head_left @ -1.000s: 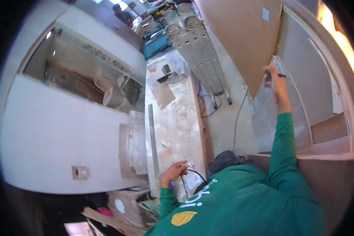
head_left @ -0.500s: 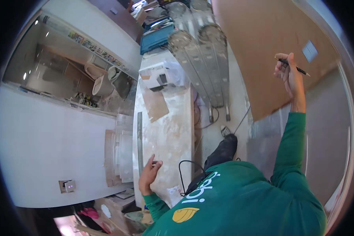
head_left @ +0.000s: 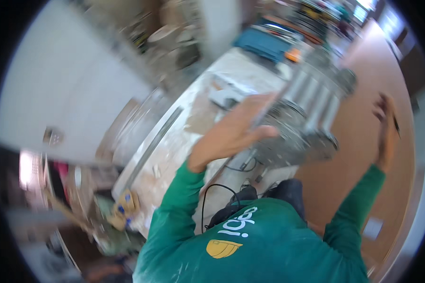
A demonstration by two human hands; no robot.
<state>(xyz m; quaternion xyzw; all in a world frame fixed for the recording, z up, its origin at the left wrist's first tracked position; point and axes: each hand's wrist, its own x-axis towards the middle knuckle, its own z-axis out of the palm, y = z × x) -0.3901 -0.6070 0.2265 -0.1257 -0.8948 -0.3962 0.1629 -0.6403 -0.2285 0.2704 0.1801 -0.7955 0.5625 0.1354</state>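
My left hand (head_left: 233,129) reaches out over the bench, palm flattened and thumb apart from the fingers. Its fingertips lie at the edge of a folded grey metal ladder (head_left: 311,99) with round hinges; whether they touch it I cannot tell. Off to the right, my right hand (head_left: 385,111) is raised beside a large brown board (head_left: 359,155). A dark slim pen (head_left: 396,125) sticks out of that hand, and motion blurs its fingers.
A long dusty white bench (head_left: 174,155) carries a metal straightedge (head_left: 153,146) and a white box (head_left: 229,92). A blue toolbox (head_left: 264,43) stands at its far end. A black cable (head_left: 204,203) loops by my waist. Clutter with a yellow object (head_left: 126,205) lies at left.
My view has swung, and the ladder now stands nearer and tilted. My left hand has risen from over the bench to the ladder's edge. The right hand still has the pen, further right.
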